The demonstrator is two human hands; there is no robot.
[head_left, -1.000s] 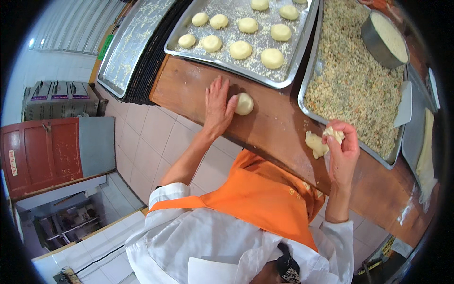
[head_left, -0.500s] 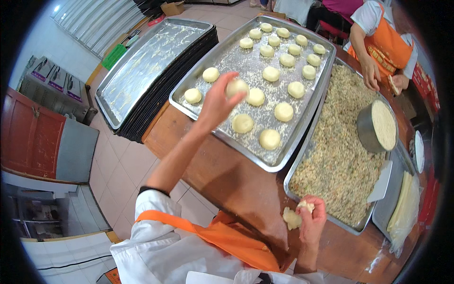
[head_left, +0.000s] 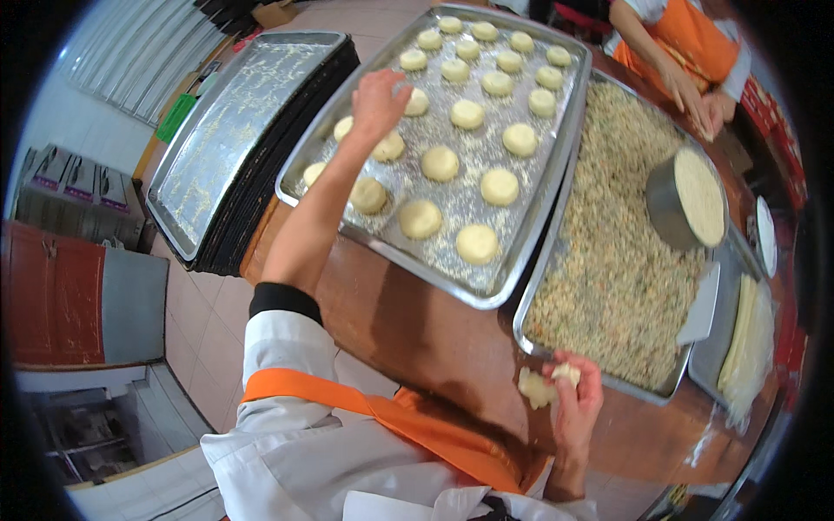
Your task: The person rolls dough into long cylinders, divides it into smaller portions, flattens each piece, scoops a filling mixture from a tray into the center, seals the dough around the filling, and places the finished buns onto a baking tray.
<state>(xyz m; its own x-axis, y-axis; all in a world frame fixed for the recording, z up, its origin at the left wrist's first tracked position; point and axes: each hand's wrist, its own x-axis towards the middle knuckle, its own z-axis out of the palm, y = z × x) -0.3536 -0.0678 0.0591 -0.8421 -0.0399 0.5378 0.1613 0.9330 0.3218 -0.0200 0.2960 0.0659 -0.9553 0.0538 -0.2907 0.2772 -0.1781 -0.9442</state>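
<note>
My left hand (head_left: 380, 102) reaches over a floured metal tray (head_left: 499, 293). Its thumb and fingers are a little apart, close beside a round pale dough bun (head_left: 417, 102) lying on the tray. Several similar flattened buns (head_left: 440, 163) sit there in loose rows; my forearm partly covers some on the left. Low on the right, the fingers of my right hand (head_left: 580, 404) close around a lump of soft pale dough (head_left: 566, 374). Beside those fingers is a thin, irregular flap of dough (head_left: 536, 389); whether it joins the lump I cannot tell.
A deep tray of crumbly chopped filling (head_left: 608, 295) holds a metal pot of pale crumbs (head_left: 698, 200) and a white scraper (head_left: 700, 304). Right of it lie bagged dough strips (head_left: 745, 352). Stacked trays (head_left: 248, 130) stand left. A co-worker's hands (head_left: 699, 108) work at upper right.
My left hand has moved up and left, and the bun it held now appears to rest on the tray. My right hand stays nearly still with the dough. The view has shifted slightly.
</note>
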